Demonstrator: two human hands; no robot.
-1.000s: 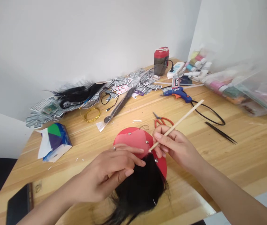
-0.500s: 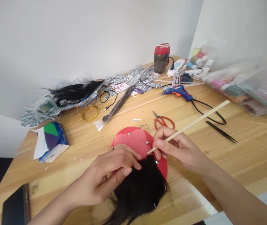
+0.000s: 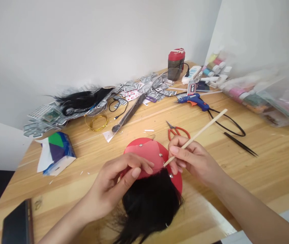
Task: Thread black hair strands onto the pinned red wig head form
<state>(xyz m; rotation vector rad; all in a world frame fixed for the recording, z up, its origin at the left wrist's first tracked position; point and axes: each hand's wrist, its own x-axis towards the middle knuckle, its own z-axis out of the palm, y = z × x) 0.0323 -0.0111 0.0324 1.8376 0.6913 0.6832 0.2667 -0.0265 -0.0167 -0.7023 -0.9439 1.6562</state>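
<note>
A red disc [image 3: 134, 144] with a paler pink area and several small silver pieces [image 3: 161, 155] along its rim lies in front of me. Black hair [image 3: 151, 203] fans down over its near side from a line across the pink surface. My right hand [image 3: 192, 157] pinches a pale wooden stick [image 3: 202, 133], tip down at the top right edge of the hair. Hovering over or lightly touching the disc's left part, my left hand [image 3: 119, 181] has thumb and fingers apart with nothing visible between them; contact is hard to judge.
Red-handled pliers [image 3: 177, 131] lie just beyond the disc, with a blue glue gun [image 3: 192, 101] and black tweezers [image 3: 239, 144] to the right. Scattered cards [image 3: 131, 91], more black hair [image 3: 85, 100] and gold wire [image 3: 97, 122] fill the back. A phone [image 3: 17, 222] lies at left.
The stick has tilted steeper and its tip has shifted slightly right along the hair's edge. My left fingers have drawn back from the hair, with thumb and fingertips slightly higher.
</note>
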